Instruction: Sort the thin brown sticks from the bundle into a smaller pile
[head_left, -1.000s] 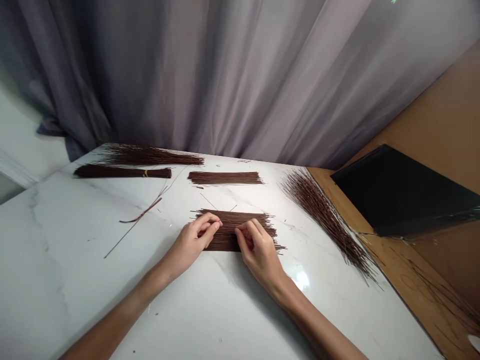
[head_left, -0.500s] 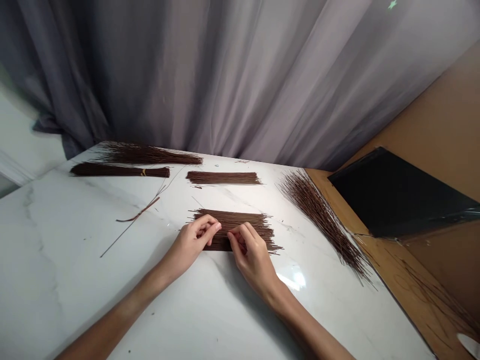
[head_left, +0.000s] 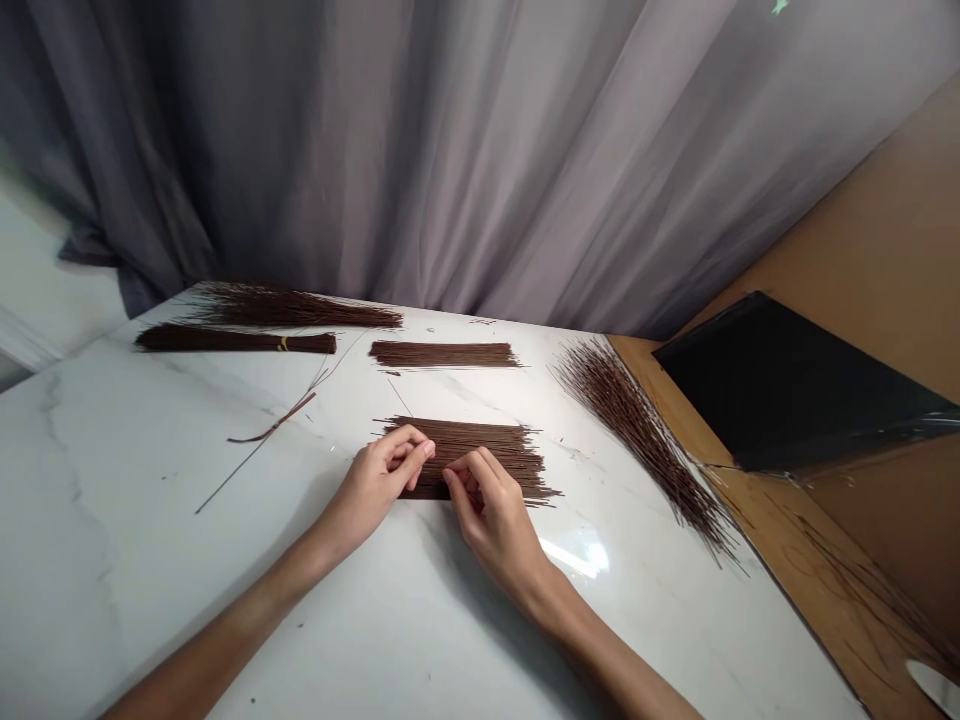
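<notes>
A layer of thin brown sticks [head_left: 480, 440] lies side by side on the white marbled table. Above its left part, my left hand [head_left: 386, 475] is closed, thumb and forefinger pinching one thin stick [head_left: 400, 397]. The stick slants up and left beyond the layer's far edge. My right hand [head_left: 491, 500] is also closed in a pinch, close to the left fingertips and in line with the same stick. The stick's lower end is hidden at the right fingers. Both hands cover part of the layer.
Behind the layer lies a neat short bundle [head_left: 446, 354]. At the back left are a yellow-banded bundle [head_left: 240, 341] and a loose bundle [head_left: 300, 307]. Bent strands [head_left: 274, 428] lie left. A loose bundle [head_left: 645, 440] rests along the right edge, beside a black panel [head_left: 795, 390].
The thin stick at the hands now shows more of its length beyond the layer's far edge. My right fingertips have shifted slightly left. The whole view has moved a little.
</notes>
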